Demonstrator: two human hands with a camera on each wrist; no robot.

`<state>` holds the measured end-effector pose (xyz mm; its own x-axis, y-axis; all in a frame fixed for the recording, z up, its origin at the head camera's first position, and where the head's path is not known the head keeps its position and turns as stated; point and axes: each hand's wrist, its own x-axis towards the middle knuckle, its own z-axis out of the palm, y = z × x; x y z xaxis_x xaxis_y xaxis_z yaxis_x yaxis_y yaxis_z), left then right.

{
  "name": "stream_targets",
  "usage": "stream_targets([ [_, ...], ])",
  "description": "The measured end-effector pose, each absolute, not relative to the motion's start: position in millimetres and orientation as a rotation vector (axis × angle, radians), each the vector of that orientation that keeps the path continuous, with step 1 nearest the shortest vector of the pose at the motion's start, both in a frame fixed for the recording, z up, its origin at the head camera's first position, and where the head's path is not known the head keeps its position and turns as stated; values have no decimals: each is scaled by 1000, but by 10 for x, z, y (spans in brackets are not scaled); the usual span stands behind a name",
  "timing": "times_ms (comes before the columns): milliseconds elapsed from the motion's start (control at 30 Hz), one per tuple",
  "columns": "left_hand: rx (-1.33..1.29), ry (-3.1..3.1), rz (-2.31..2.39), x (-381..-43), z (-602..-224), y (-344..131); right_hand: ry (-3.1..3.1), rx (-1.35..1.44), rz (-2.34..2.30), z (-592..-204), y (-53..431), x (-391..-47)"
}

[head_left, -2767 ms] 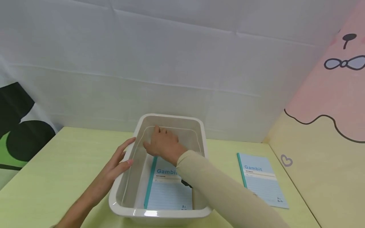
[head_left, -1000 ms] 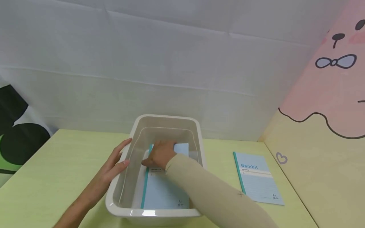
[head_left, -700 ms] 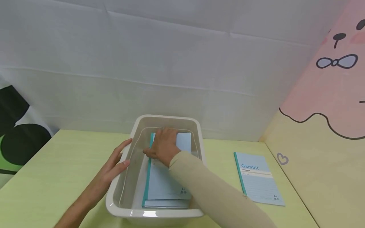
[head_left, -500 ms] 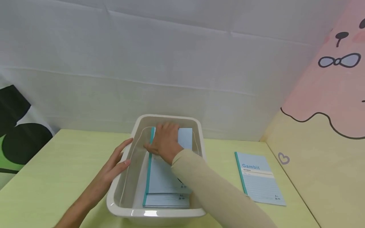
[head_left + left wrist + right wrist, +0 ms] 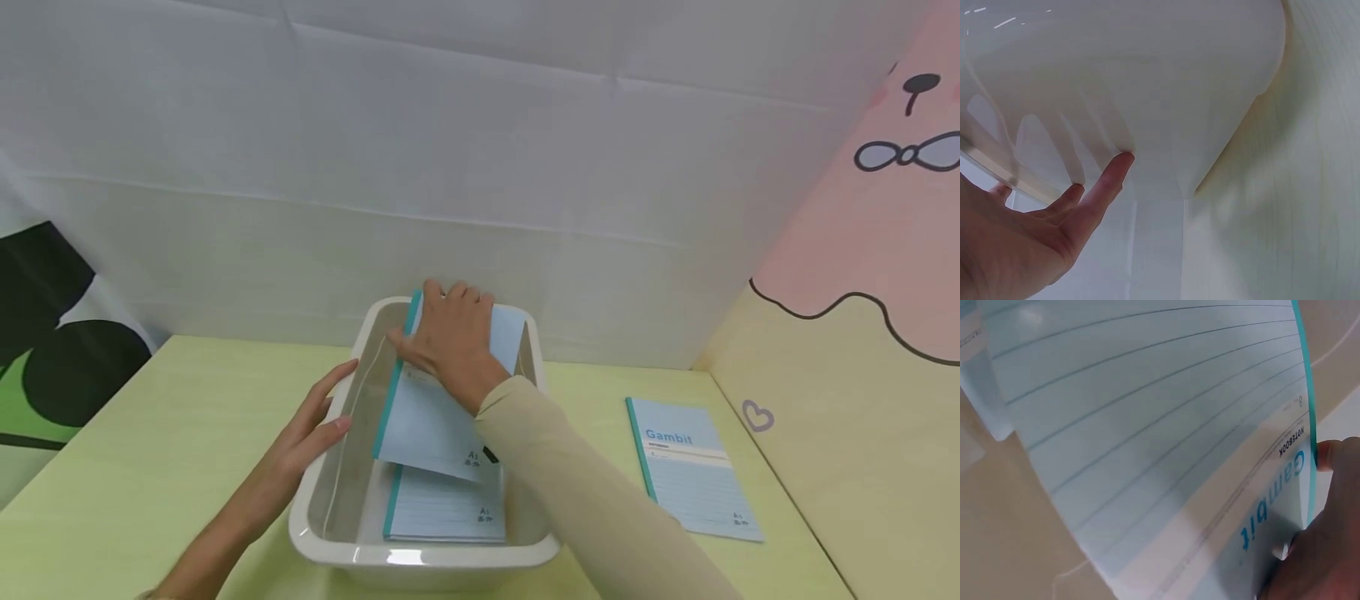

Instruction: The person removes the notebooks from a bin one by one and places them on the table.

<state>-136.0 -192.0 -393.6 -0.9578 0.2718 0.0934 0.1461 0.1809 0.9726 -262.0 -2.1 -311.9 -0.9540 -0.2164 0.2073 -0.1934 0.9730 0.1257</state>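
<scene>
My right hand [image 5: 457,342] grips the top end of a light-blue notebook [image 5: 427,425] with a teal spine, thumb at the spine side. The notebook is tilted, its far end raised to the far rim of a white plastic basin [image 5: 303,517]. In the right wrist view its lined "Gambit" cover [image 5: 1147,412] fills much of the picture. Under it, one or more matching notebooks [image 5: 446,508] lie on the basin's floor. My left hand [image 5: 307,433] rests against the basin's left side. Its spread fingers touch the outer wall [image 5: 1147,75] in the left wrist view.
Another Gambit notebook [image 5: 686,492] lies flat on the pale green table [image 5: 187,417], right of the basin. A white cloth wall [image 5: 450,150] stands close behind the basin, and a printed panel [image 5: 840,433] borders the table on the right.
My right hand has come down onto the top notebook, slid it away from me and lifted its far end, uncovering the one below. The left hand has stayed at the basin.
</scene>
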Motion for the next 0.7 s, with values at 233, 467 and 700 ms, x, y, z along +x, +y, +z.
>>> stream_targets([
  [233, 405, 2338, 1909, -1358, -3941, -1916, -2885, 235, -27, -2937, 58, -2624],
  [467, 395, 2322, 1916, -1352, -3936, -1909, -2882, 202, 47, -2746, 175, -2678],
  [700, 402, 2324, 1919, -1355, -3924, -1907, -2912, 190, 106, -2519, 324, -2697],
])
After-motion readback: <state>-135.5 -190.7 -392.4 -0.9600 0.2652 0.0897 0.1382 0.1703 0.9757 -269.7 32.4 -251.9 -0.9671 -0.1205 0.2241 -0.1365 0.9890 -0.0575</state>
